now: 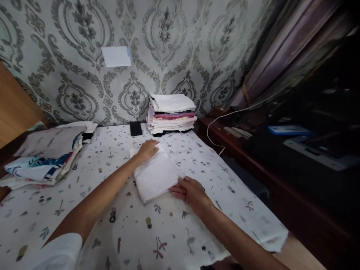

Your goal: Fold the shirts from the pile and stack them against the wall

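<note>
A printed white sheet (135, 233) spreads across my remote view, with a pile of folded fabrics (53, 140) at left and a stack of folded clothes (172, 116) at the far side. At centre lies a folded white cloth (157, 176), its near right corner pinched in my right hand (192, 192); my left hand (147, 150) lies over its far end, whether gripping I cannot tell, and a flat black object (136, 128) sits beyond.

White paper (116, 57) on patterned wallpaper (165, 28)
</note>
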Motion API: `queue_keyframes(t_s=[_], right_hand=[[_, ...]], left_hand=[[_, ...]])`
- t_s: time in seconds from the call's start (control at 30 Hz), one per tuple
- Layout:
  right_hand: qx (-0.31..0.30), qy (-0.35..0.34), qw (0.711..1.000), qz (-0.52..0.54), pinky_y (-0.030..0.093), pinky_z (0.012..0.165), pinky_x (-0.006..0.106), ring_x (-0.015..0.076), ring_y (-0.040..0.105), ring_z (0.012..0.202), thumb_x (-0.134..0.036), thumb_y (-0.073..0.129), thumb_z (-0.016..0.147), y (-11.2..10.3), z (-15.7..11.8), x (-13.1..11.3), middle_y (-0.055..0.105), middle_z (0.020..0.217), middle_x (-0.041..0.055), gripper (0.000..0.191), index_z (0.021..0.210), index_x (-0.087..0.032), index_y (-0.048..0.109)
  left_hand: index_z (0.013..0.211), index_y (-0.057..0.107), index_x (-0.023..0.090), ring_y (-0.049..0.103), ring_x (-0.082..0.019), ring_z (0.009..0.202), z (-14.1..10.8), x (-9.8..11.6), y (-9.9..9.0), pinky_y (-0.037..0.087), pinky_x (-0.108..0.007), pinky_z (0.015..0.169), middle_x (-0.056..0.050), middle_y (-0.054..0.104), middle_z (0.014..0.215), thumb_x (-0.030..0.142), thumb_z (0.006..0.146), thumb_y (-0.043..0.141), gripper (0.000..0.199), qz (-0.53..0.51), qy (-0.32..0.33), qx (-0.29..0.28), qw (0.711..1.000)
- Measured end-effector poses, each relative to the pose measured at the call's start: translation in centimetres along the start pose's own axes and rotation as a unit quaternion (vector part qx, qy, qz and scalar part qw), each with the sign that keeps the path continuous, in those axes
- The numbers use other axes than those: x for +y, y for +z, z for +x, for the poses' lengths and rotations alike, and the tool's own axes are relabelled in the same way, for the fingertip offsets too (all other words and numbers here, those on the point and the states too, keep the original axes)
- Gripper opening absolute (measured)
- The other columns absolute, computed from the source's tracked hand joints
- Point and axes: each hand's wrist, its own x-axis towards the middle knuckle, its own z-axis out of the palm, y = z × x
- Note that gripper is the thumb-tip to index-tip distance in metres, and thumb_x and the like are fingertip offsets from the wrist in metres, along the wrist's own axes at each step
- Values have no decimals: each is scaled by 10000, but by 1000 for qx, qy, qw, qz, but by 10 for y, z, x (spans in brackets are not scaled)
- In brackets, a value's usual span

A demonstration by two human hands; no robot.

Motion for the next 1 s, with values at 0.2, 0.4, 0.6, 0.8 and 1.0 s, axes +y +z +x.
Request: queue_keyframes(t_s=[0.2, 0.4, 0.6, 0.8, 1.0], right_hand=[[4, -15, 1000, -8, 586, 605, 246, 168, 725, 666, -202, 657, 884, -9, 3, -1, 716, 709, 83, 182, 738, -153, 560], [67, -269, 923, -268, 388, 418, 233, 113, 471, 394, -421, 545, 944, -18, -15, -7, 576, 532, -46, 219, 921, -204, 523], [-218, -538, 561, -591, 434, 1052, 468, 263, 570, 1219, -297, 500, 988, 28, -9, 18, 652, 1280, 146, 284, 1204, -180, 643], [-301, -490, 523, -629, 95, 1242, 511, 245, 208, 1520, -511, 425, 1010, 27, 2, 36, 343, 1605, 136, 619, 1524, -170, 383], [-316, -487, 519, -627, 61, 1245, 520, 228, 153, 1534, -544, 384, 1013, 25, 2, 37, 340, 1610, 106, 644, 1545, -183, 347]], left_hand=[[1060, 658, 175, 638, -255, 1027, 22, 3, -3, 495, -373, 913, -101, 706, 1078, 231, 916, 500, 221, 3, -12, 5, 1000], [1356, 527, 180, 534, -267, 1267, -21, 10, -15, 389, -434, 1089, -128, 599, 1358, 318, 975, 461, 410, 14, 62, -5, 998], [1519, 381, 228, 231, -210, 1518, -73, -2, -19, 152, -431, 1235, -64, 312, 1629, 443, 1048, 238, 537, 38, 158, -159, 974], [1565, 285, 295, 126, -180, 1541, -45, -21, -10, 81, -443, 1246, -5, 222, 1656, 527, 1035, 209, 583, 46, 148, -184, 971], [1555, 286, 356, 104, -215, 1546, -4, -29, -11, 75, -567, 1216, 15, 162, 1669, 459, 1038, 183, 538, 57, 100, -201, 973]])
